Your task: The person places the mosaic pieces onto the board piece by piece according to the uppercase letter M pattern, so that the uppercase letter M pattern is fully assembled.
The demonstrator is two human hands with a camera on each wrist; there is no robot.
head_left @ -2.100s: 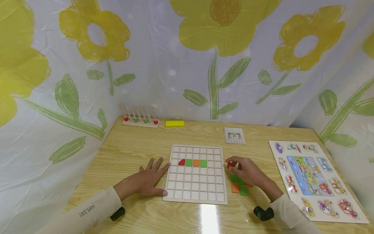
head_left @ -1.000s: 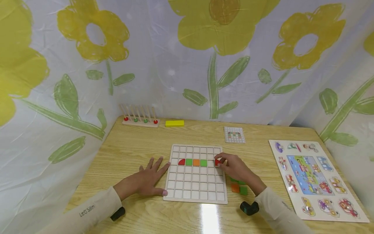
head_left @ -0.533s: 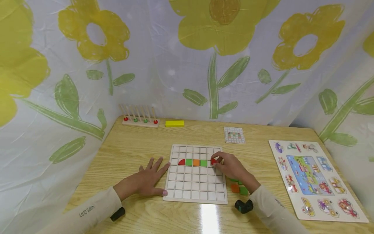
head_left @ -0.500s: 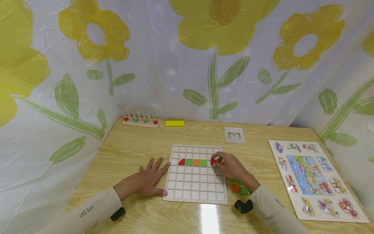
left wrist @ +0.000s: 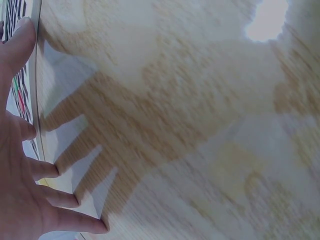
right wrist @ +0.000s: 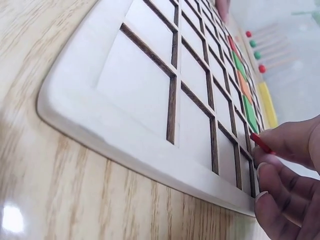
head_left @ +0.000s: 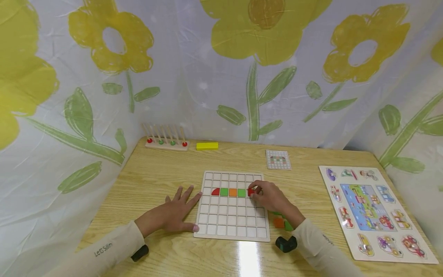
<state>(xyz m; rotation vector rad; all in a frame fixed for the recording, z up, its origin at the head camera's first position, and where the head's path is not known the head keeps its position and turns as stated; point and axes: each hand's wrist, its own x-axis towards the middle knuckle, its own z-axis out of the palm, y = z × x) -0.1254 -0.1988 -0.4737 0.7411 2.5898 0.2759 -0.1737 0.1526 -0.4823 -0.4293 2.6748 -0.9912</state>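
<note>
A white grid board (head_left: 231,239) lies mid-table. In one of its rows sit a red quarter-round tile (head_left: 216,191), a green tile (head_left: 224,192), an orange tile (head_left: 233,192) and another green tile (head_left: 241,192). My right hand (head_left: 271,197) pinches a red tile (right wrist: 262,143) between thumb and fingers at the cell just right of that row; the tile stands tilted in the right wrist view. My left hand (head_left: 173,212) lies spread with straight fingers on the table, its thumb and a fingertip at the board's left edge.
Loose orange (head_left: 278,222) and green tiles lie right of the board, partly hidden by my right forearm. Behind stand a printed pattern card (head_left: 278,160), a yellow block (head_left: 207,146) and a peg rack (head_left: 167,145). A knobbed picture puzzle (head_left: 373,215) lies at right.
My right hand has carried the red tile from the loose pile leftward over the board, up beside the last green tile. The left hand has stayed in place.
</note>
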